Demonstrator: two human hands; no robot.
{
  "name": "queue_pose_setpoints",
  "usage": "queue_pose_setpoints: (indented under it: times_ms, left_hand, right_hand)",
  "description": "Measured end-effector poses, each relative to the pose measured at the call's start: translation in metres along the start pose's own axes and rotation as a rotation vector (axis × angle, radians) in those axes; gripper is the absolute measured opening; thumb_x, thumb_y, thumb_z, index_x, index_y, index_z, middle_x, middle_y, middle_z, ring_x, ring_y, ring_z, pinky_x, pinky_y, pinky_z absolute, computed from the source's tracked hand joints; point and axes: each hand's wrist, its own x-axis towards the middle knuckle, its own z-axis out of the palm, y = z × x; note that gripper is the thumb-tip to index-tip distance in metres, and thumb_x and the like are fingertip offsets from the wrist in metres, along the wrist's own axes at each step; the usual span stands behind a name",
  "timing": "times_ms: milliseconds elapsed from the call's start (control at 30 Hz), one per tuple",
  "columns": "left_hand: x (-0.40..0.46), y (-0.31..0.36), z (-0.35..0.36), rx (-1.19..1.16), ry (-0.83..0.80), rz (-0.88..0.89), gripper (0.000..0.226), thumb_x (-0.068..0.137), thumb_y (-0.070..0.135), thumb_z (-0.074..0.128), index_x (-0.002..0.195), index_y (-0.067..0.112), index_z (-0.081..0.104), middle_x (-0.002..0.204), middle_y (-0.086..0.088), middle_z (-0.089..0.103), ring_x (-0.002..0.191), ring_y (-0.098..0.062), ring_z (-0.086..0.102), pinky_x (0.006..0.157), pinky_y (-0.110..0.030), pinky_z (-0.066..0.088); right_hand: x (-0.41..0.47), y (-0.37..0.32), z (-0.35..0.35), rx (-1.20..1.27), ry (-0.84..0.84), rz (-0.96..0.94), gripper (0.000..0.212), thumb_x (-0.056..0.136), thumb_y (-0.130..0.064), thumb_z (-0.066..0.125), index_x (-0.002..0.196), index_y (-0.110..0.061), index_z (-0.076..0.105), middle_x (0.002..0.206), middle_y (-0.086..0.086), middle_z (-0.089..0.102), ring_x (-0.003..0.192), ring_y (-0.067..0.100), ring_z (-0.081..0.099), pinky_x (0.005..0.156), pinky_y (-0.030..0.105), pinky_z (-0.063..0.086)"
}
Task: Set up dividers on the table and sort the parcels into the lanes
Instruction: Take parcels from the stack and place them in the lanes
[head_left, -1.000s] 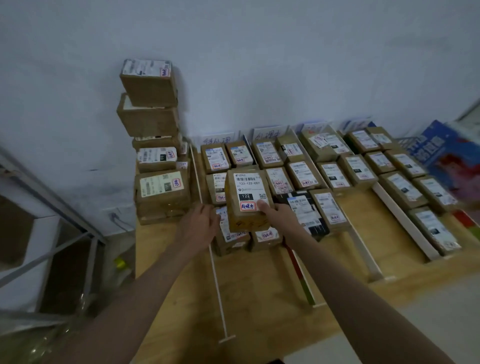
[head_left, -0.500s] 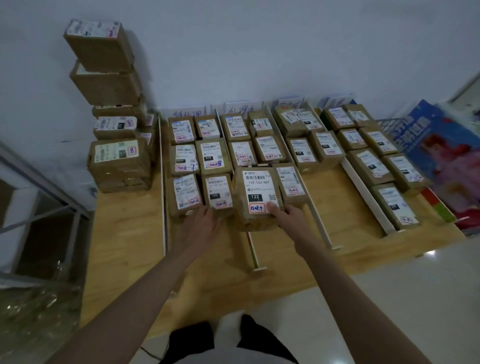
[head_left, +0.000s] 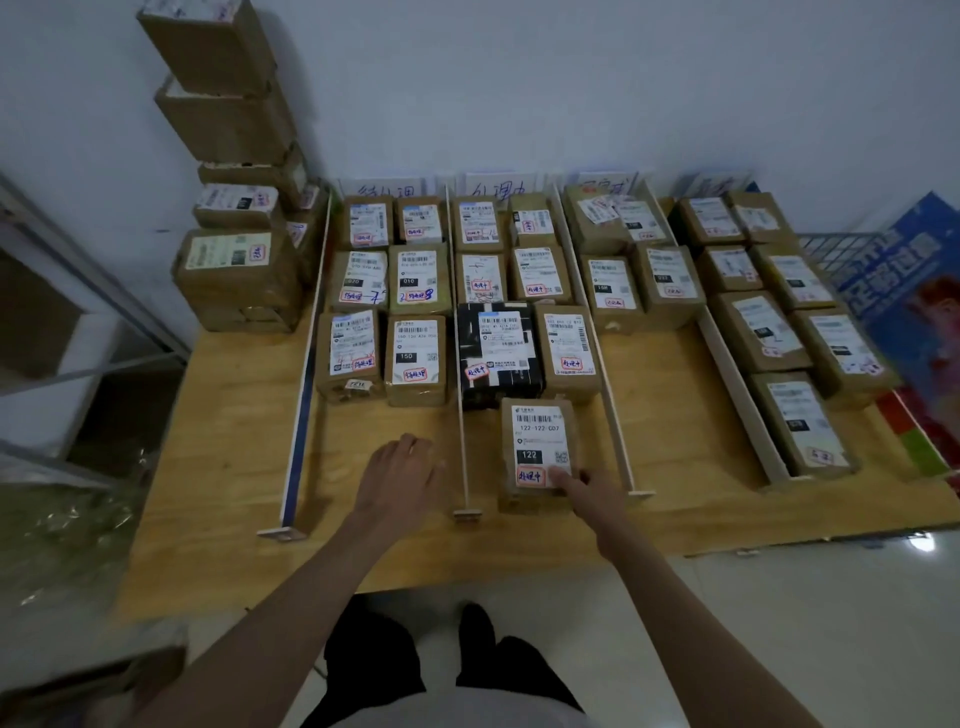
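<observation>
A brown parcel (head_left: 537, 441) with a white label reading 122 lies flat on the wooden table (head_left: 675, 441), at the near end of the second lane, just in front of a black parcel (head_left: 498, 353). My right hand (head_left: 587, 488) grips its near right corner, thumb on the label. My left hand (head_left: 400, 478) hovers open over the first lane, beside the thin white divider (head_left: 460, 364). Further dividers (head_left: 306, 389) (head_left: 608, 374) (head_left: 737, 389) split the table into lanes filled with several labelled brown parcels.
A tall stack of brown parcels (head_left: 234, 275) stands at the table's back left, outside the lanes. Handwritten paper signs (head_left: 384, 189) lean on the wall behind the lanes. A blue printed board (head_left: 909, 291) lies at the right edge, a metal rack (head_left: 78, 312) at the left.
My right hand brought the 122 parcel down from above the second lane and laid it flat at the lane's near end. My left hand drew back from the parcels towards me.
</observation>
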Motion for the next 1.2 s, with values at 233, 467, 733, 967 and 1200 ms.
queue_pose_setpoints:
  times_ms: [233,467,733,967,1200]
  left_hand:
    - [-0.009,-0.005,0.011,0.029,-0.024,-0.068,0.044,0.1,0.042,0.041,0.134,0.017,0.056,0.129,-0.003,0.057,0.116,-0.021,0.055,0.102,-0.035,0.042]
    - [-0.016,-0.018,0.015,0.034,-0.049,-0.111,0.046,0.102,0.044,0.039,0.137,0.018,0.052,0.134,-0.001,0.054,0.121,-0.02,0.052,0.105,-0.035,0.038]
    - [-0.017,-0.024,0.009,0.05,-0.07,-0.119,0.046,0.102,0.044,0.039,0.137,0.018,0.052,0.135,-0.001,0.054,0.123,-0.02,0.051,0.106,-0.035,0.037]
    - [0.001,-0.031,-0.016,0.099,-0.087,-0.112,0.048,0.103,0.045,0.036,0.14,0.017,0.049,0.138,-0.003,0.052,0.124,-0.023,0.049,0.106,-0.036,0.038]
    - [0.041,-0.078,-0.093,0.156,0.036,-0.127,0.042,0.102,0.042,0.037,0.129,0.015,0.054,0.129,-0.006,0.057,0.117,-0.027,0.053,0.1,-0.038,0.04]
  right_hand:
    - [0.029,0.016,0.014,-0.009,-0.082,0.053,0.036,0.095,-0.029,0.064,0.123,-0.007,0.064,0.117,0.006,0.07,0.109,0.021,0.064,0.095,0.038,0.053]
    - [0.049,0.012,0.031,-0.067,-0.106,0.045,0.039,0.097,-0.028,0.062,0.127,-0.003,0.059,0.122,0.009,0.067,0.111,0.023,0.062,0.084,0.03,0.05]
    - [0.054,0.004,0.048,-0.118,-0.114,0.023,0.041,0.098,-0.033,0.058,0.125,-0.003,0.06,0.123,0.012,0.066,0.112,0.027,0.062,0.099,0.046,0.051]
    - [0.044,-0.026,0.036,-0.389,0.077,-0.141,0.06,0.099,-0.037,0.055,0.146,-0.002,0.038,0.14,0.019,0.051,0.125,0.033,0.054,0.101,0.047,0.049]
    - [0.029,-0.144,0.06,-0.646,0.198,-0.596,0.046,0.1,-0.036,0.051,0.138,-0.012,0.045,0.134,0.01,0.052,0.123,0.028,0.052,0.1,0.048,0.048]
